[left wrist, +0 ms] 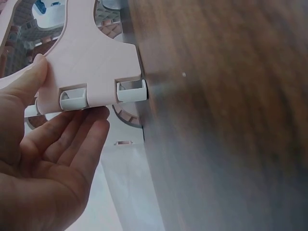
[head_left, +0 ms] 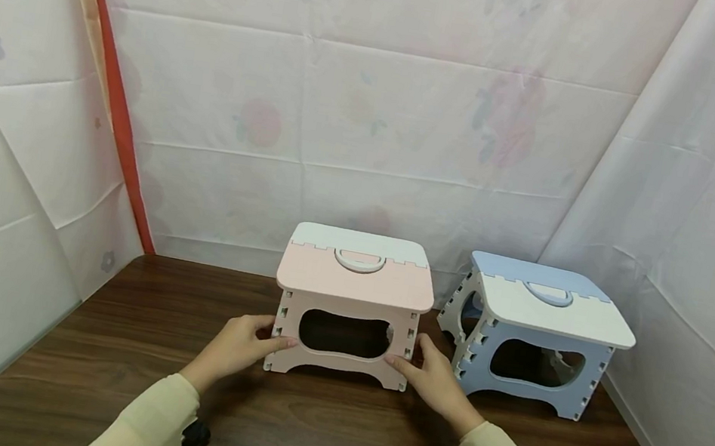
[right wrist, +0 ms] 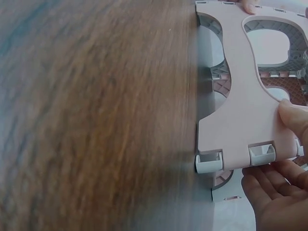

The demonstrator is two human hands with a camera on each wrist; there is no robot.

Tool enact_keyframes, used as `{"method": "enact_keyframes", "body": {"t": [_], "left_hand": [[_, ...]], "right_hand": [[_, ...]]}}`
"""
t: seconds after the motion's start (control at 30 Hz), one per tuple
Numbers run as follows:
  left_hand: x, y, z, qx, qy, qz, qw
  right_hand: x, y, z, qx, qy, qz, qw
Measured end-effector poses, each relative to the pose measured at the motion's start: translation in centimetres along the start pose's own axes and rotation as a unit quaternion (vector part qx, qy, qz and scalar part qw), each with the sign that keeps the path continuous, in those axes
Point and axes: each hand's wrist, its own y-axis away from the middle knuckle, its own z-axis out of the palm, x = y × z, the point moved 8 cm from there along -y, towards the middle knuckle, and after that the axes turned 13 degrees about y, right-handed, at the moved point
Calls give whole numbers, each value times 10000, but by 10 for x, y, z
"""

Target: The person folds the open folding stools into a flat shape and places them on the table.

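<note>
A pink and white folding step stool (head_left: 356, 284) stands unfolded on the wooden table, its handle lying on top. My left hand (head_left: 238, 347) grips the lower left edge of its front panel, thumb on the front and fingers around the side. On the opposite edge, my right hand (head_left: 435, 379) holds it the same way. In the left wrist view the thumb presses the pink panel (left wrist: 91, 57) beside the white hinge lugs. The right wrist view shows the other thumb on the pink panel (right wrist: 240, 96), fingers behind the edge.
A blue and white folding stool (head_left: 541, 333) stands unfolded to the right, close to my right hand. Dark wooden tabletop (head_left: 327, 440) lies in front. White printed cloth (head_left: 372, 118) hangs behind and along both sides, with a red strip (head_left: 116, 82) at the left corner.
</note>
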Motion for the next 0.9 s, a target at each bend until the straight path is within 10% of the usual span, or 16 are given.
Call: {"method": "enact_keyframes", "body": {"t": [0.9], "left_hand": [[0,-1,2,-105,33,24,9999]], "right_hand": [[3,-1,1,-105,-131,90,9998]]}}
